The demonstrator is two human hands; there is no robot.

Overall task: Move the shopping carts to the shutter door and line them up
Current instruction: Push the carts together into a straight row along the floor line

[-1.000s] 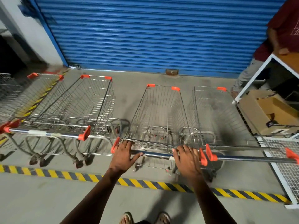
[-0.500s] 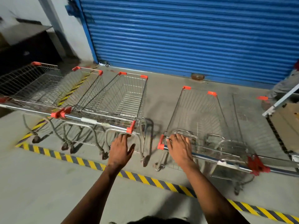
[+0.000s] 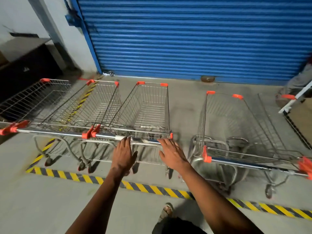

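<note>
- left hand (image 3: 123, 153) stretched out, fingers straight and released, tips at the handle bar (image 3: 145, 141) of the third cart (image 3: 148, 108); contact too blurred to tell
- right hand (image 3: 172, 153) also flat, fingers spread and released, tips at the right end of the same bar, nothing grasped
- third cart sits mid-scene, nose toward the blue shutter door (image 3: 194, 38); just right of the second cart (image 3: 101, 105), handles end to end
- leftmost cart (image 3: 35, 100) beside the second, by the dark counter (image 3: 25, 65) at far left
- fourth cart (image 3: 224, 119) stands apart to the right with a floor gap between; angled, its handle nearer than the others; fifth cart (image 3: 276, 122) close against its right side, blurred
- all carts on concrete floor (image 3: 42, 200) past the yellow-black hazard tape (image 3: 152, 188)
- another person's leg (image 3: 298, 81) at far right by the shutter; white frame (image 3: 293, 100) beside it
- wearer's sandalled foot (image 3: 167, 210) near bottom
</note>
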